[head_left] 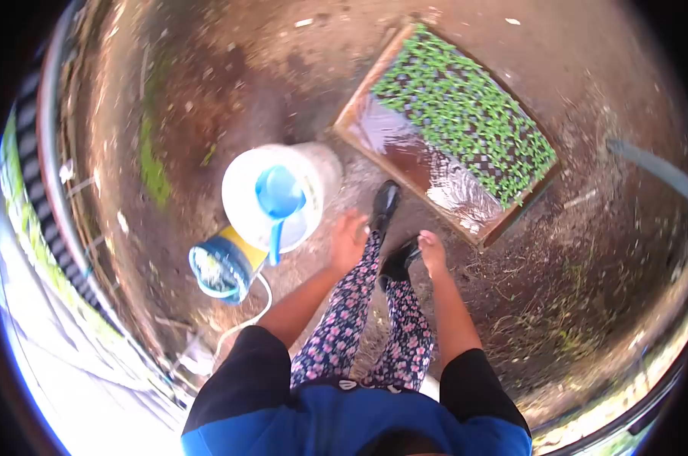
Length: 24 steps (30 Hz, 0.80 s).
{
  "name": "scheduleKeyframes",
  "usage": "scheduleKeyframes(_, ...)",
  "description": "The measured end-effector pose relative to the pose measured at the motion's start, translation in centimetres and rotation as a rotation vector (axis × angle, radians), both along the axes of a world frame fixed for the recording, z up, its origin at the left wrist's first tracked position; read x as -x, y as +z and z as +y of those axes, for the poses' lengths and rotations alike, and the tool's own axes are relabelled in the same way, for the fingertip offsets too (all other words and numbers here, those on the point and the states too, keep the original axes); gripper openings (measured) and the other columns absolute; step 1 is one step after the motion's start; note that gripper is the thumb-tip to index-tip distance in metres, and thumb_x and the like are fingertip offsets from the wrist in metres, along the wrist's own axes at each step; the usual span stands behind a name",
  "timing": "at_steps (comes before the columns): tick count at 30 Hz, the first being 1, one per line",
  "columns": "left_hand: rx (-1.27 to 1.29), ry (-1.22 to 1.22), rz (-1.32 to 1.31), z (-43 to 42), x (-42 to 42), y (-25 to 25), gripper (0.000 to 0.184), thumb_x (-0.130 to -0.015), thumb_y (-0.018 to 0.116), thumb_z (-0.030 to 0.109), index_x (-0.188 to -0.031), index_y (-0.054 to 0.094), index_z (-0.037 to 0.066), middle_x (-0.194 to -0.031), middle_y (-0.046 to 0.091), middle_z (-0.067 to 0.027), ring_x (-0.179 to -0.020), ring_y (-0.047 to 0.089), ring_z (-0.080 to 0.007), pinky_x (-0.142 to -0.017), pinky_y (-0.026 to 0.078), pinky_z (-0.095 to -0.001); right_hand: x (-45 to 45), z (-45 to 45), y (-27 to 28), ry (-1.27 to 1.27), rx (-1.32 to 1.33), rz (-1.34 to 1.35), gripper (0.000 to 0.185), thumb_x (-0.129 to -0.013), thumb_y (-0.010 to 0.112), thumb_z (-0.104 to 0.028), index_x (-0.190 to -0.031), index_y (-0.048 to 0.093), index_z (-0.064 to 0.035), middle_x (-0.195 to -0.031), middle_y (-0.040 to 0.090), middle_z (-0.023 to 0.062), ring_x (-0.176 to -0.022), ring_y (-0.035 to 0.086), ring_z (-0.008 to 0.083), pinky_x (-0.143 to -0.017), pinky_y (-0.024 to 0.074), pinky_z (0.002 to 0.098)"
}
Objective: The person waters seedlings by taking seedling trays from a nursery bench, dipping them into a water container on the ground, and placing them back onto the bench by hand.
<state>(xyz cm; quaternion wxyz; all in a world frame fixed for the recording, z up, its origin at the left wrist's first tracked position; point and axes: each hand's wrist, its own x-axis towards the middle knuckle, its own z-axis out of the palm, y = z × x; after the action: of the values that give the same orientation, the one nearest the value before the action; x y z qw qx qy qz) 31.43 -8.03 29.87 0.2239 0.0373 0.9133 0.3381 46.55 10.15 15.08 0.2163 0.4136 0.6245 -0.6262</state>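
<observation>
My left hand (349,242) hangs in the air with its fingers apart, near the white bucket (325,171). A blue dipper (279,191) rests in that bucket, its handle over the near rim. My right hand (433,252) is in front of my right leg, beside a black boot (399,263). Its fingers look loosely bent and I see nothing in them. Ahead lies a shallow wooden-framed bed (416,187) with brownish water in its near part and rows of small green seedlings (469,114) over the rest.
Left of the white bucket stands a smaller blue container (221,270) with pale contents, against something yellow (243,245). A white cord or hose (265,300) curves past it. Bare soil (275,68) surrounds the bed. A grey post or pipe (651,166) is at the far right.
</observation>
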Motion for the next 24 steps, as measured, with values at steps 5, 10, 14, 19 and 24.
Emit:
scheduleKeyframes(5, 0.212, 0.195, -0.027, -5.8, -8.6, 12.6, 0.03, -0.072, 0.057, 0.012, -0.102, 0.051, 0.007, -0.113, 0.04, -0.017, -0.104, 0.041, -0.034, -0.086, 0.035, -0.0406, 10.3, -11.0, 15.5, 0.349, 0.276, 0.226, 0.028, -0.078, 0.054, -0.017, -0.102, 0.052, -0.0028, -0.089, 0.057, 0.0051, -0.076, 0.054, 0.011, -0.066, 0.0424, 0.0234)
scheduleKeyframes(10, 0.317, 0.346, -0.099, -13.2, -14.1, 16.4, 0.032, -0.072, 0.057, 0.012, -0.103, 0.05, 0.007, -0.115, 0.039, -0.0169, -0.105, 0.04, -0.0341, -0.086, 0.034, -0.0414, 11.9, -25.6, 13.4, 0.296, 0.455, -0.039, 0.041, -0.078, 0.053, -0.024, -0.111, 0.045, -0.0005, -0.098, 0.055, 0.0106, -0.086, 0.053, 0.015, -0.07, 0.0427, 0.0265)
scheduleKeyframes(14, 0.299, 0.386, -0.14, -19.1, -18.3, 16.2, 0.034, -0.073, 0.056, 0.015, -0.106, 0.049, 0.009, -0.117, 0.038, -0.0161, -0.107, 0.038, -0.0338, -0.087, 0.033, -0.0428, 16.3, -32.4, 14.7, 0.179, 0.119, -0.293, 0.06, -0.075, 0.054, -0.034, -0.115, 0.037, 0.0072, -0.113, 0.045, 0.0237, -0.105, 0.045, 0.0298, -0.085, 0.0367, 0.035)
scheduleKeyframes(19, 0.261, 0.398, -0.175, -25.4, -22.7, 15.1, 0.036, -0.073, 0.056, 0.017, -0.108, 0.049, 0.01, -0.118, 0.037, -0.0173, -0.108, 0.036, -0.0353, -0.088, 0.031, -0.0437, 14.8, -37.4, 7.5, 0.108, 0.167, -0.242, 0.034, -0.072, 0.056, -0.032, -0.083, 0.055, 0.0002, -0.076, 0.058, 0.0147, -0.072, 0.057, 0.0253, -0.063, 0.0433, 0.0371)
scheduleKeyframes(24, 0.264, 0.376, -0.267, -29.7, -25.3, 15.0, 0.035, -0.075, 0.055, 0.017, -0.106, 0.047, 0.005, -0.119, 0.035, -0.019, -0.11, 0.034, -0.0364, -0.09, 0.028, -0.0452, 16.3, -34.9, 11.6, 0.433, -0.334, -0.24, 0.037, -0.066, 0.059, -0.028, -0.089, 0.053, 0.0002, -0.084, 0.057, 0.0189, -0.08, 0.057, 0.0286, -0.069, 0.0446, 0.0409)
